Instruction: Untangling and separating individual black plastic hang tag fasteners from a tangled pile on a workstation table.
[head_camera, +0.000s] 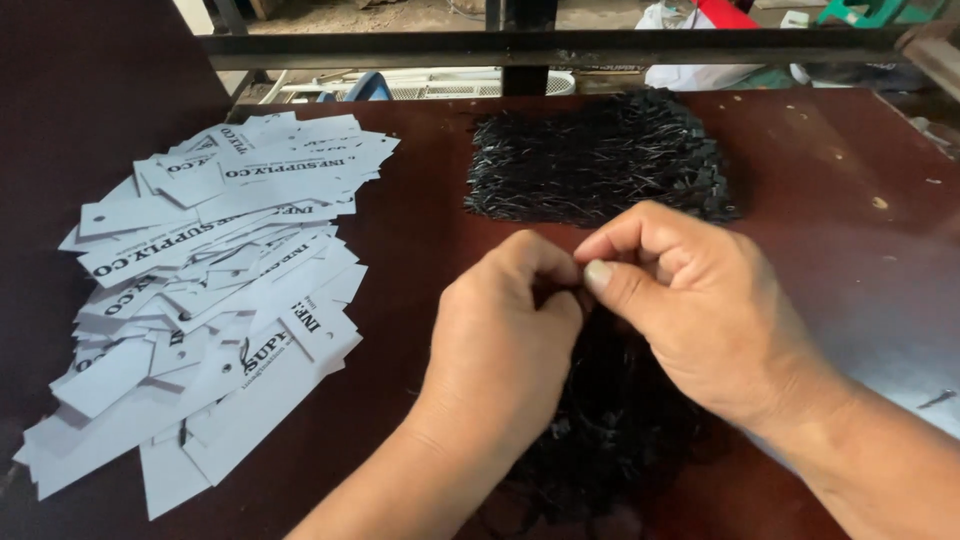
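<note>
My left hand (505, 335) and my right hand (690, 300) meet at their fingertips over a loose heap of thin black plastic fasteners (610, 430) near the table's front. Both hands pinch something small and black between thumb and fingers; the piece itself is mostly hidden by the fingers. Behind the hands lies a denser flat pile of black fasteners (600, 155). To the left spreads a wide heap of white paper tags (215, 290) with black printing and small punched holes.
The dark brown table (830, 200) has small pale specks on its right side. A black metal bar (560, 45) crosses the back edge. Beyond it are white and green items on the floor.
</note>
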